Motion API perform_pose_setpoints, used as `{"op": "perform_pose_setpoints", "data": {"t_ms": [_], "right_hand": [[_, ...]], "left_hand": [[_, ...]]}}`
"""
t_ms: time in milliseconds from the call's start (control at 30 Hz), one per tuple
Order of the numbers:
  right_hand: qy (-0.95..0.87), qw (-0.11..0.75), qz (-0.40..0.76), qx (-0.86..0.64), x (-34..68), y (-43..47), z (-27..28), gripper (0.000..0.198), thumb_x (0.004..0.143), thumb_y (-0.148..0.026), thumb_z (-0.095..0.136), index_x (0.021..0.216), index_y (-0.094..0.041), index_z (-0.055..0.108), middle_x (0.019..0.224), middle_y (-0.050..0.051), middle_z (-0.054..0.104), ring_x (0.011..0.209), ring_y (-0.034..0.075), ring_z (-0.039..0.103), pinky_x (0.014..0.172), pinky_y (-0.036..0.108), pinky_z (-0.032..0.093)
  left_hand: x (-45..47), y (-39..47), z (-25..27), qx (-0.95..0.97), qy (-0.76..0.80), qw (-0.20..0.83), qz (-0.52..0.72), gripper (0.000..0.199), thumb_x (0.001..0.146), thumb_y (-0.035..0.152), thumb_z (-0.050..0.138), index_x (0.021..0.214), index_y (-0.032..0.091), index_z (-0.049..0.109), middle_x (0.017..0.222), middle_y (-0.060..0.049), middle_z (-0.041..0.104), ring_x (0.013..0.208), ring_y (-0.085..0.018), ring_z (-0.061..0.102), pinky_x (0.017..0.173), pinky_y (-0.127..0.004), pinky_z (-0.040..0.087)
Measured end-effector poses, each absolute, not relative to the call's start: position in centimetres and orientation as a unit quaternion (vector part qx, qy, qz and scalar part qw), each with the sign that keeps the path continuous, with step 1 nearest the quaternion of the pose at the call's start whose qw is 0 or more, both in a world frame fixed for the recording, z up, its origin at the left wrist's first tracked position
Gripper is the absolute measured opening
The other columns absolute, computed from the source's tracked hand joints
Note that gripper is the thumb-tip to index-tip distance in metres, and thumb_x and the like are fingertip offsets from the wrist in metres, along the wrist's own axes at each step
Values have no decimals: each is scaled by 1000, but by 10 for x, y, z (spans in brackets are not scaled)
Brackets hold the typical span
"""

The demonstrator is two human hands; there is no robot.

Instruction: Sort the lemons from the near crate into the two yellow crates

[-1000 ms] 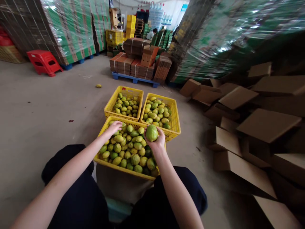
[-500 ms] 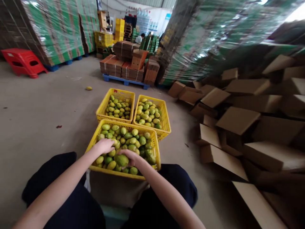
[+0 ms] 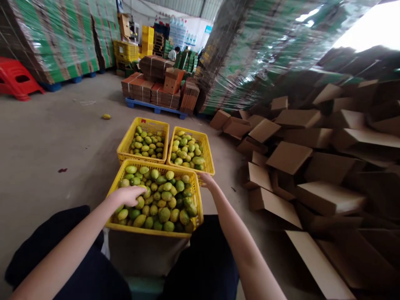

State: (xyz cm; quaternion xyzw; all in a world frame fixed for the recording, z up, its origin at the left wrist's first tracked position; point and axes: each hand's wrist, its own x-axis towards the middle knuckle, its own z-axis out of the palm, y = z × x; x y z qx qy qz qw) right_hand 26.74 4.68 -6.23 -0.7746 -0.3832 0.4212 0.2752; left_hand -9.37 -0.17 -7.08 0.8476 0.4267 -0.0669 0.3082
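Observation:
Green and yellow lemons (image 3: 164, 214) fill the yellow crate (image 3: 150, 232) in front of my knees. My left hand (image 3: 133, 195) is over its left half, fingers closed around a lemon (image 3: 143, 188) that they mostly cover. Just past the crate's right rim is my right hand (image 3: 206, 180), by the near corner of the back right crate (image 3: 211, 164). Its fingers look apart, and no lemon shows in them. A long greenish lemon (image 3: 198, 160) lies on top in that back right crate. The back left crate (image 3: 123, 143) holds more lemons.
Cardboard boxes (image 3: 289, 157) lie heaped on the right. A single lemon (image 3: 106, 116) is on the floor, left of the crates. Behind stand a blue pallet (image 3: 156, 107) with bundled cartons and wrapped stacks (image 3: 250, 54). A red stool (image 3: 18, 79) stands far left; a person (image 3: 173, 53) is in the distance.
My right hand has moved right, out of the front crate, and no longer holds the large green lemon. My left hand stays over the front crate. The view has shifted to the right.

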Motion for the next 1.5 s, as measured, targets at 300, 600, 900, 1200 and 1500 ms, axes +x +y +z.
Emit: {"op": "perform_pose_setpoints", "data": {"t_ms": [300, 600, 900, 1200, 1500], "right_hand": [[-613, -25, 326, -720, 259, 44, -98, 27, 87, -27, 71, 111, -17, 67, 104, 9, 72, 103, 24, 66, 94, 39, 52], [-678, -156, 245, -676, 156, 4, -164, 38, 90, -38, 67, 119, -14, 61, 117, 12, 67, 105, 25, 66, 89, 40, 54], [-679, -106, 153, -710, 134, -16, -190, 35, 94, -25, 53, 125, -10, 53, 130, 25, 58, 120, 34, 57, 95, 42, 46], [-675, -55, 211, -705, 133, -16, -183, 36, 85, -22, 64, 118, -10, 59, 119, 21, 66, 112, 32, 63, 90, 35, 49], [-643, 112, 344, -675, 101, -6, -122, 30, 76, -42, 75, 91, -17, 71, 89, 6, 74, 86, 21, 69, 76, 28, 56]], "left_hand": [[-85, 2, -73, 825, 470, 267, -163, 43, 82, 15, 51, 123, 23, 64, 123, -9, 68, 108, -25, 65, 93, -33, 48], [-82, 2, -54, 803, 492, 224, -251, 44, 93, 33, 48, 134, 19, 58, 130, -15, 65, 113, -29, 64, 92, -36, 49], [-86, -7, -35, 824, 486, 222, -187, 47, 96, 33, 46, 137, 13, 55, 131, -21, 63, 114, -34, 64, 95, -43, 47], [-87, -5, -56, 793, 526, 292, -98, 35, 87, 28, 57, 117, 12, 66, 124, -24, 67, 112, -42, 63, 95, -52, 46], [-87, -2, -58, 819, 459, 335, -77, 87, 73, 33, 76, 149, 16, 36, 155, -21, 41, 139, -37, 44, 110, -45, 36]]}}
